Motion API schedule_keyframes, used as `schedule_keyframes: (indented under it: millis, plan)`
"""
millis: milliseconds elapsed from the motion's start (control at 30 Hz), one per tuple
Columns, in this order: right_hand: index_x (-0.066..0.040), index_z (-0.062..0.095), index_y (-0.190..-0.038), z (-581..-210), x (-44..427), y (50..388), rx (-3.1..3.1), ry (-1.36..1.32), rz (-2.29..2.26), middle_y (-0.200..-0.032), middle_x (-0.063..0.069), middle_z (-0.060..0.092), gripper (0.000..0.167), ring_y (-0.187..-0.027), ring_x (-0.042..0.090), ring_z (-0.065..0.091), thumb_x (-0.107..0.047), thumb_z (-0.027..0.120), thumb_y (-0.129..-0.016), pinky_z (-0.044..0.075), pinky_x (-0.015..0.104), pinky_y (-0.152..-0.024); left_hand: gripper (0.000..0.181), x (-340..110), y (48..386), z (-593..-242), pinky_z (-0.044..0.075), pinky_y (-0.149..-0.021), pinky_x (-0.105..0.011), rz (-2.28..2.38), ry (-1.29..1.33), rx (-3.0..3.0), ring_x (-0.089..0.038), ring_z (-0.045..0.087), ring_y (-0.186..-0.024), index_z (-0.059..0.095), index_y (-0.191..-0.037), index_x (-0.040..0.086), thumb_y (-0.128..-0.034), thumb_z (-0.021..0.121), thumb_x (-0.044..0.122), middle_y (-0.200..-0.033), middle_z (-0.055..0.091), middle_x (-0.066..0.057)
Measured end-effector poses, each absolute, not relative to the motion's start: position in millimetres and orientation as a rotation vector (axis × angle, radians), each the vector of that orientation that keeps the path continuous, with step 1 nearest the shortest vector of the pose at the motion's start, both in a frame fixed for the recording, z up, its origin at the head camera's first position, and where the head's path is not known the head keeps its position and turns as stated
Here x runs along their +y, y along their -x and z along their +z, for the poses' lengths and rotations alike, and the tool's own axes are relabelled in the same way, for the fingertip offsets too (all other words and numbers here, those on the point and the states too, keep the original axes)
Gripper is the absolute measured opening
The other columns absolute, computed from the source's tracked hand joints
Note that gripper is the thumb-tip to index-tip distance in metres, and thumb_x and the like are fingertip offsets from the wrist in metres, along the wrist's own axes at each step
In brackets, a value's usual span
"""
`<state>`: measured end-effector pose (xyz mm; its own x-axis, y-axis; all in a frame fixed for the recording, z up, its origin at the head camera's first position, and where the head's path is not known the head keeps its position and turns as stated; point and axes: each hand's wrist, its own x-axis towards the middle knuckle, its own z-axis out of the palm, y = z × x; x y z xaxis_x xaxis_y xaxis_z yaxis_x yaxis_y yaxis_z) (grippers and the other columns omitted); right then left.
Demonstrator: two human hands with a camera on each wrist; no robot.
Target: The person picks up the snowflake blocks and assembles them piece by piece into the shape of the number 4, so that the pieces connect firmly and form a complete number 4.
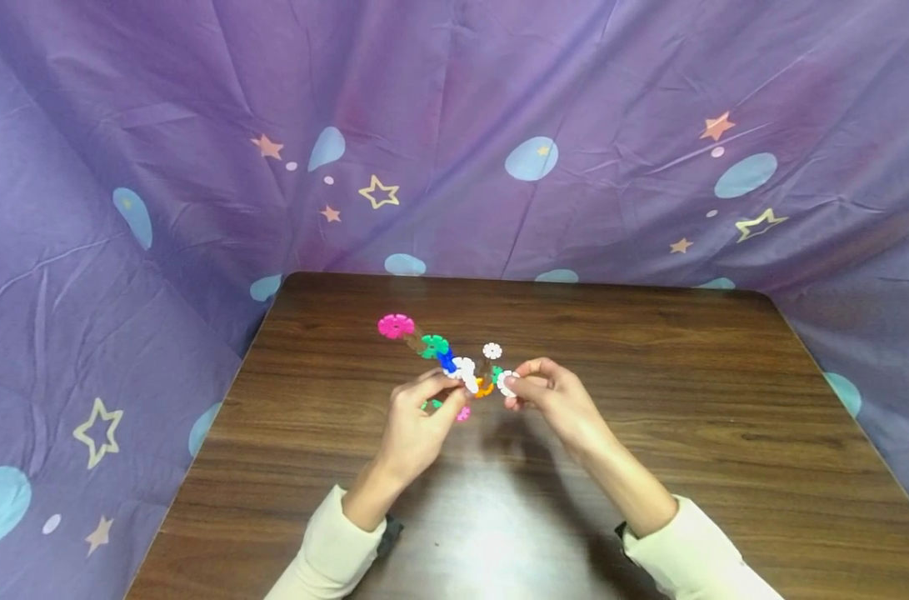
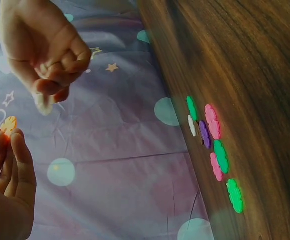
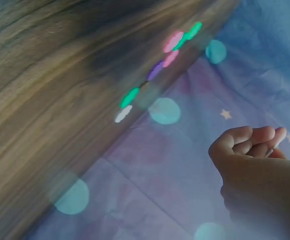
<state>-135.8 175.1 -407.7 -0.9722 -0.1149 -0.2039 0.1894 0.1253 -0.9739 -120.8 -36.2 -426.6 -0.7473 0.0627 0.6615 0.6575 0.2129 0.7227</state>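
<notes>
Discs hang over woodgrain table, purple drape behind.

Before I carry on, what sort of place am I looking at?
Probably an indoor corner set up for tabletop play or filming: a wooden-looking table, purple star-printed cloth hung behind it and at both sides, and bright plastic discs.

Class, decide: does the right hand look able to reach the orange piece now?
Probably yes: the left wrist view shows open space between the right hand and the orange piece by the left hand, though the right hand pinches a white piece.
</notes>
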Motion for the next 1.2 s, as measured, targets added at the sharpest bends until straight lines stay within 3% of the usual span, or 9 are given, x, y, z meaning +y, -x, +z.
schedule_keyframes:
  millis: [267,533,700,967,1200]
  plan:
    - [-0.005,0.053,-0.115,-394.6,170.7,125.2,2.169,-0.055,-1.968,-0.072,-0.005,0.070,0.029,-0.080,0.018,0.068,-0.020,0.070,-0.097,0.054,0.032,-0.091,0.010,-35.9,120.2,-426.4,0.062,-0.073,-0.023,-1.582,0.670,-1.982,-0.017,0.072,-0.077,0.077,-0.092,-0.003,-0.0834,0.075,-0.009,-0.089,0.078,-0.015]
    - [-0.005,0.055,-0.112,-383.6,167.4,118.8,2.205,-0.023,-2.036,-0.067,-0.006,0.067,0.027,-0.074,0.015,0.065,-0.022,0.070,-0.097,0.051,0.032,-0.088,0.010,-34.9,120.1,-427.4,0.061,-0.074,-0.022,-1.592,0.675,-2.004,-0.015,0.070,-0.080,0.077,-0.092,-0.004,-0.0832,0.076,-0.008,-0.089,0.077,-0.016]
    - [-0.007,0.056,-0.113,-378.6,166.3,115.1,2.288,0.045,-2.065,-0.067,-0.007,0.065,0.024,-0.072,0.014,0.063,-0.022,0.069,-0.099,0.051,0.030,-0.080,0.010,-33.7,119.6,-427.9,0.062,-0.072,-0.022,-1.603,0.692,-1.994,-0.017,0.072,-0.077,0.077,-0.093,-0.005,-0.0837,0.076,-0.008,-0.090,0.077,-0.017]
    - [-0.003,0.055,-0.115,-376.8,165.1,112.4,2.584,0.376,-2.073,-0.070,0.002,0.067,0.016,-0.070,0.011,0.067,-0.011,0.062,-0.103,0.056,0.024,-0.072,0.009,-32.6,120.4,-428.7,0.061,-0.071,-0.022,-1.591,0.726,-1.983,-0.021,0.071,-0.074,0.076,-0.093,-0.005,-0.0847,0.075,-0.009,-0.087,0.076,-0.016]
    - [-0.003,0.062,-0.113,-380.5,165.2,111.1,3.029,0.787,-1.824,-0.093,0.005,0.072,0.011,-0.081,0.008,0.068,-0.002,0.060,-0.102,0.056,0.017,-0.078,0.008,-31.6,117.3,-426.6,0.061,-0.068,-0.021,-1.602,0.713,-2.024,-0.016,0.070,-0.075,0.076,-0.092,-0.005,-0.0853,0.073,-0.009,-0.086,0.076,-0.015]
